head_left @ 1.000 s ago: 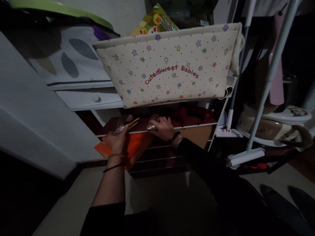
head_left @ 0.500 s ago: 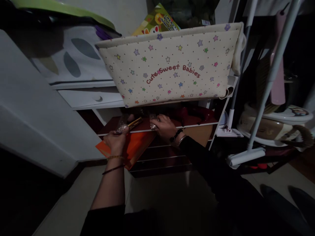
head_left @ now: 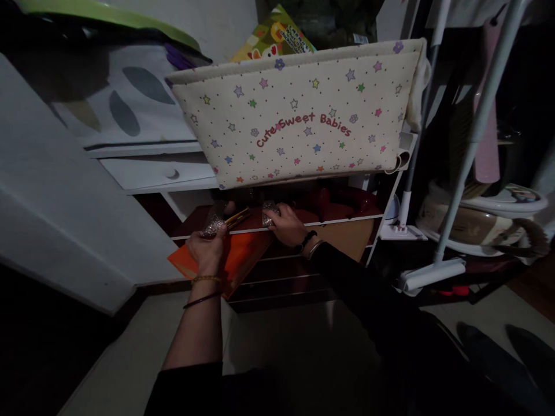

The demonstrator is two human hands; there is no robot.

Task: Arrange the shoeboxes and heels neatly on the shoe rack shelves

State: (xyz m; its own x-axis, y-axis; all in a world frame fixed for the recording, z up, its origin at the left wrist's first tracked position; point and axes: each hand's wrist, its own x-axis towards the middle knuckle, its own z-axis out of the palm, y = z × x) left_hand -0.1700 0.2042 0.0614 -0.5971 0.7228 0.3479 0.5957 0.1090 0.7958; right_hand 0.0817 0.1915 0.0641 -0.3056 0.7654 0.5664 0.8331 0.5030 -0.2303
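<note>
My left hand (head_left: 207, 249) is closed around a glittery silver item (head_left: 214, 224) at the front edge of a dark red shelf (head_left: 195, 221). A narrow gold-coloured strip (head_left: 237, 218) points right from beside the thumb; I cannot tell whether it belongs to that item. My right hand (head_left: 288, 225) is closed on a second glittery silver piece (head_left: 269, 214), resting at the same shelf edge. The kind of both pieces is too dark to make out. Below the left hand, an orange flat sheet or bag (head_left: 245, 254) slants down in front of the lower shelves.
A star-printed fabric basket (head_left: 299, 121) overhangs the shelf from above, with a picture book (head_left: 277, 37) in it. Glossy dark red things (head_left: 323, 202) lie deeper right. A white drawer (head_left: 160, 172) is at left; a long-handled cleaning tool (head_left: 466, 179) stands at right.
My right hand and its glittery piece have shifted very slightly left. My left hand keeps its hold, and the whole view has moved a little.
</note>
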